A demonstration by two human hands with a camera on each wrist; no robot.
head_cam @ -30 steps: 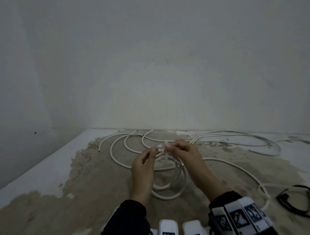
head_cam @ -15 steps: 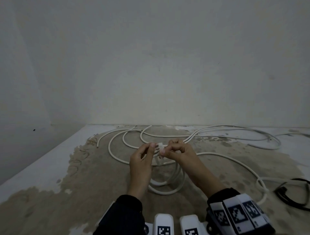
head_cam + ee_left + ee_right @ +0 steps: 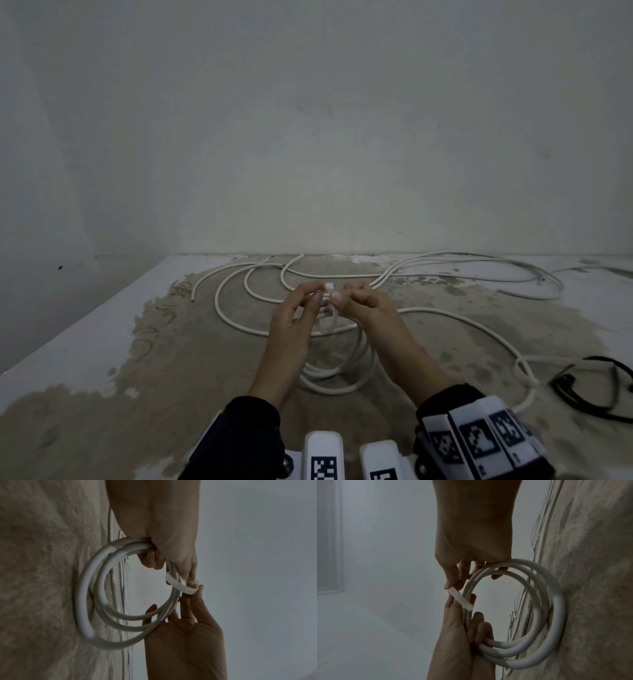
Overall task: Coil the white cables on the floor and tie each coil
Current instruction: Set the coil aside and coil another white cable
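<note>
A small coil of white cable [image 3: 337, 380] hangs from both hands just above the floor. A flat white tie [image 3: 329, 295] is looped round the coil's top strands. My left hand [image 3: 317, 297] pinches the tie between thumb and forefinger. My right hand [image 3: 339, 296] pinches the tie from the other side, and its lower fingers curl through the coil. In the left wrist view the tie [image 3: 178, 585] wraps round the coil [image 3: 82, 601]. The right wrist view shows the tie [image 3: 462, 599] slanting across the coil [image 3: 556, 608].
Long loose white cables [image 3: 445, 272] sprawl over the stained floor [image 3: 171, 359] beyond the hands, up to the wall. One strand runs right to a knot [image 3: 527, 373]. A black cable [image 3: 599, 394] lies at the right edge.
Both hands have stayed at the top of the coil, their fingertips shifting closer together on the tie. The coil still hangs below them.
</note>
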